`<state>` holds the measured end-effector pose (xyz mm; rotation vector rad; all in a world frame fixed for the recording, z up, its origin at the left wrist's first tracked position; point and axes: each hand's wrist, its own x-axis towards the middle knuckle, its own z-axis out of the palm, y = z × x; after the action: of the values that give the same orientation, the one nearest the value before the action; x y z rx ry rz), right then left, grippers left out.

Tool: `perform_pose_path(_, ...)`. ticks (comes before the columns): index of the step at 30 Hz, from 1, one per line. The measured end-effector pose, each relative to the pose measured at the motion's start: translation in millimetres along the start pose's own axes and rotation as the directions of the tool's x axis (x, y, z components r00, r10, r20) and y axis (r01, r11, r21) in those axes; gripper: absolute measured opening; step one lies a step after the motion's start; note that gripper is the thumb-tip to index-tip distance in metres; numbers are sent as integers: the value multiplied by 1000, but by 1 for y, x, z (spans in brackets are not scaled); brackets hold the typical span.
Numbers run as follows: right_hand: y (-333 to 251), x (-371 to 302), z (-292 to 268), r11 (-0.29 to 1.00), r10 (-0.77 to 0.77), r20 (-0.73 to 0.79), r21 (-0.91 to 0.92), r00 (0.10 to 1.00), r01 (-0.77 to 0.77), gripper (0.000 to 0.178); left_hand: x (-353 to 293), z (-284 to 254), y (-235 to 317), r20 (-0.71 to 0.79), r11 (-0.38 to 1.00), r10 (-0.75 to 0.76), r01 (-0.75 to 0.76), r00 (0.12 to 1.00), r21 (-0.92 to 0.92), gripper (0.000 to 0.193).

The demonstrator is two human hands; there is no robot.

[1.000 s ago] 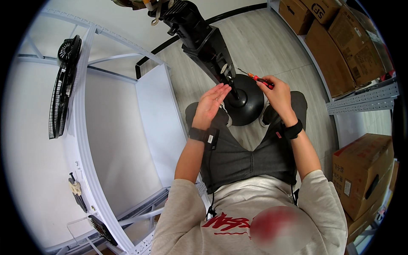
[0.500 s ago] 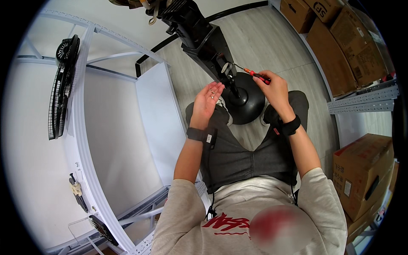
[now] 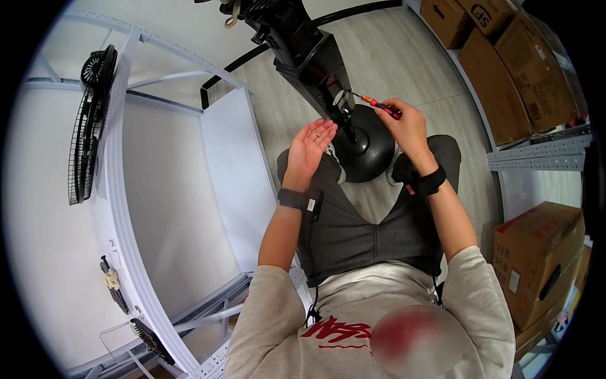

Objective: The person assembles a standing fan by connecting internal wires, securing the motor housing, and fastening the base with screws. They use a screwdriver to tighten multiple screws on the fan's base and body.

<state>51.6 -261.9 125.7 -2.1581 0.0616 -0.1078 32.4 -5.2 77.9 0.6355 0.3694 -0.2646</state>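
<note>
A pale wood-grain floor (image 3: 410, 63) fills the upper middle of the view and runs under the seated person's legs. To the left stands a white metal shelving frame (image 3: 120, 208) with a flat white panel (image 3: 237, 177) inside it, against a white wall. A black wire fan grille (image 3: 85, 136) hangs on the frame's upper left post. On the right, brown cardboard boxes (image 3: 517, 69) are stacked along the floor beside a grey perforated rack beam (image 3: 540, 155), and another cardboard box (image 3: 536, 259) sits lower down by the person's right elbow.

Between the person's feet rests a round black fan base (image 3: 369, 148) with a black pole rising from it into a bulky black motor housing (image 3: 303, 47) that tilts toward the top of the view.

The left hand (image 3: 310, 148) is held open, palm up, just left of the pole; a few small pale pieces lie on the palm, probably screws, though they are too small to tell. The right hand (image 3: 407, 123) is closed around a red-handled screwdriver (image 3: 377, 103), whose thin shaft points left to a small fitting on the housing. Both wrists carry black bands.
</note>
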Motion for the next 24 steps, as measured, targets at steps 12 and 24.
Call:
perform_pose_path(12,11,-3,7,987,-159,-92,2,983,160,24,-3,-11,0,113,996,3,-13,994,91,30)
perform_pose_path(24,15,4,14,990,-132,-22,-44,991,131,27,-3,-21,-6,181,995,-64,77,981,-65,36)
